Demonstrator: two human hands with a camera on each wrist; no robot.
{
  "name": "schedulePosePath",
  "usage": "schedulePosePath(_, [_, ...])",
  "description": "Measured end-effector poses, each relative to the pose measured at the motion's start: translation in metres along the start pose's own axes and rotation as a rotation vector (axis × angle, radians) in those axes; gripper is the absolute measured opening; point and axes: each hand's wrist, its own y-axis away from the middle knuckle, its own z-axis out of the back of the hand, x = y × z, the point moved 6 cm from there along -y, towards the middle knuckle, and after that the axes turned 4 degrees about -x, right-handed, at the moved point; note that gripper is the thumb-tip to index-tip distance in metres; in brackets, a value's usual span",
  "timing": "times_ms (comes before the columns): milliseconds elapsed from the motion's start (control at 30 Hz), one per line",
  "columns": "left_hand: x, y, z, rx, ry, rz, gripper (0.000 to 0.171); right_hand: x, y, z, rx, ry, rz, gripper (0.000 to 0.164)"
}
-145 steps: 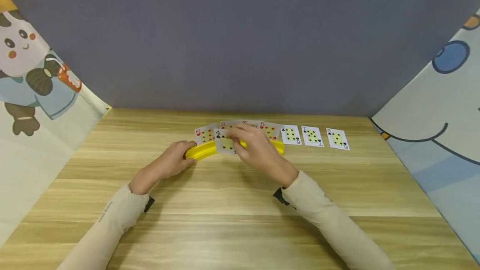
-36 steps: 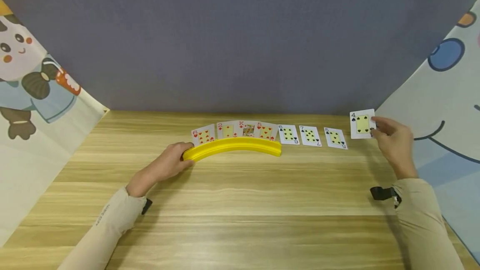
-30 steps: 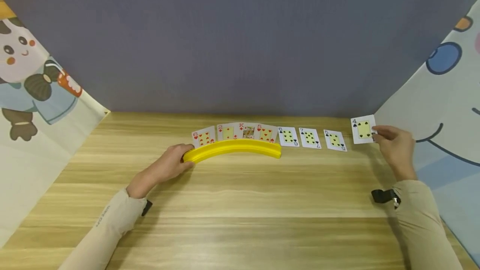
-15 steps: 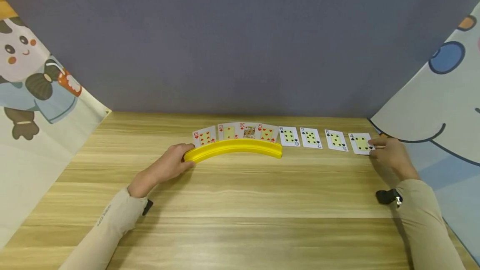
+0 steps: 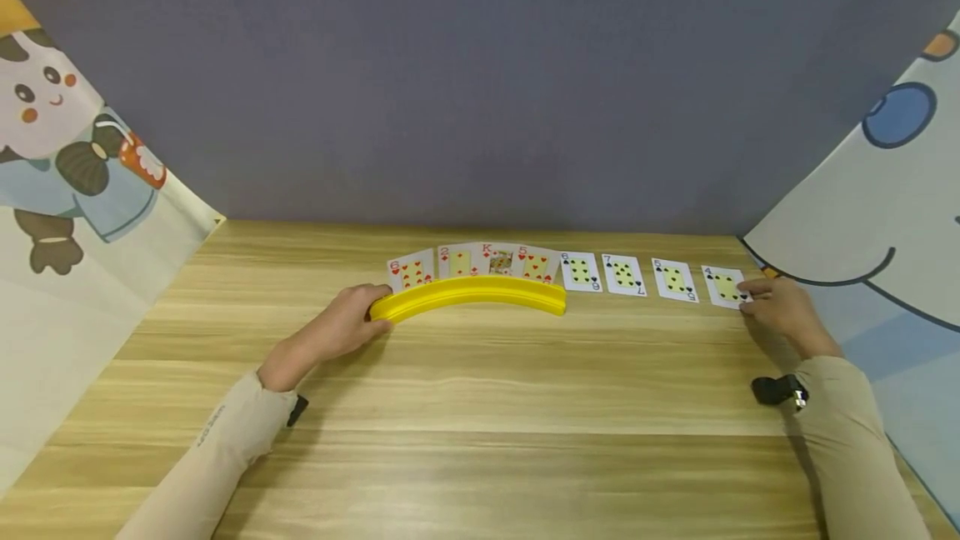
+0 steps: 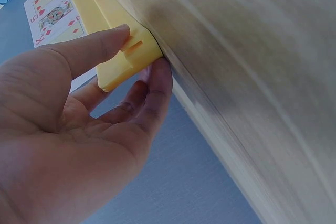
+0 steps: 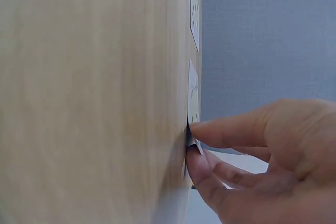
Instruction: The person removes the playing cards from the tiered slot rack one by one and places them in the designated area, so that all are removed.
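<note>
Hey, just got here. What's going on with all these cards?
A person's left hand grips the left end of a curved yellow card holder bearing a six of hearts, two of diamonds, red king and five of hearts. To its right, the six of spades, seven of spades and five of spades lie face up on the wooden table. The right hand pinches a four of spades at the row's right end.

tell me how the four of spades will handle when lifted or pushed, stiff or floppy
The four of spades is probably light and bendy: it looks thin, and its edge curves in the right wrist view where the right hand pinches it. If pushed, it would likely slide rather than roll or tip, since it lies nearly flat on the table.
</note>
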Motion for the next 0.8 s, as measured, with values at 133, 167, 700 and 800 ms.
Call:
schedulePosePath(133, [-0.0015, -0.0002, 0.0015, -0.001, 0.003, -0.001, 0.019, -0.0013, 0.0006, 0.0026, -0.004, 0.002, 0.009, 0.039])
schedulePosePath(167, [-0.0018, -0.0002, 0.0019, -0.002, 0.003, -0.001, 0.019, -0.0015, 0.0006, 0.0028, 0.001, 0.002, 0.008, 0.038])
schedulePosePath(700, [-0.0018, 0.0009, 0.0005, 0.000, -0.001, -0.005, 0.020, 0.0048, 0.0038, 0.0036, -0.019, 0.018, 0.044, 0.044])
schedulePosePath(800, [-0.0012, 0.0016, -0.0004, -0.001, 0.005, -0.003, 0.020, 0.0081, 0.0026, 0.0060, -0.047, 0.008, 0.052, 0.044])
